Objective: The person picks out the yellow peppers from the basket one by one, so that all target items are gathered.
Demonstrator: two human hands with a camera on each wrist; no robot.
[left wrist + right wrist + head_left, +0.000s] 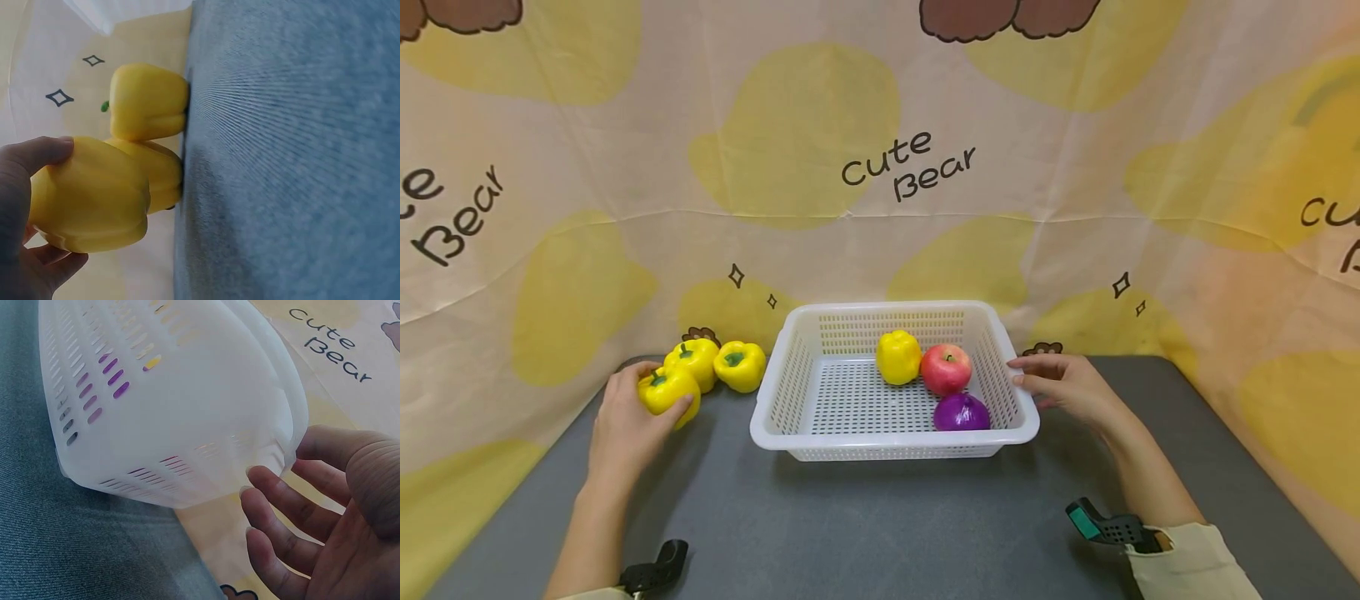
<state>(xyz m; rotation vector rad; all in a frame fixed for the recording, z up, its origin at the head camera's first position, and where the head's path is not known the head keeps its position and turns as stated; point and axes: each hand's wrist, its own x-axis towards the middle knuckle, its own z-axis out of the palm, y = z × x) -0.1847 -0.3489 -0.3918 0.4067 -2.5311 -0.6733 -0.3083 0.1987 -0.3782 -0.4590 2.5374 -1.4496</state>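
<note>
My left hand [631,421] grips a yellow bell pepper [670,393] between thumb and fingers. In the left wrist view this bell pepper [90,194] is held a little above the table, in front of two others. Those two yellow bell peppers, one behind [694,362] and one to the right [741,367], stand on the table left of the white plastic basket [880,442]. At the basket's right rim, my right hand [1071,387] pinches the edge with thumb and index finger; in the right wrist view the other fingers [275,534] curve loosely near the wall.
Inside the basket lie a yellow bell pepper [898,357], a red apple [946,369] and a purple onion [962,412], all toward its right half. The grey table [880,525] ends at a patterned cloth backdrop [820,167] behind the basket.
</note>
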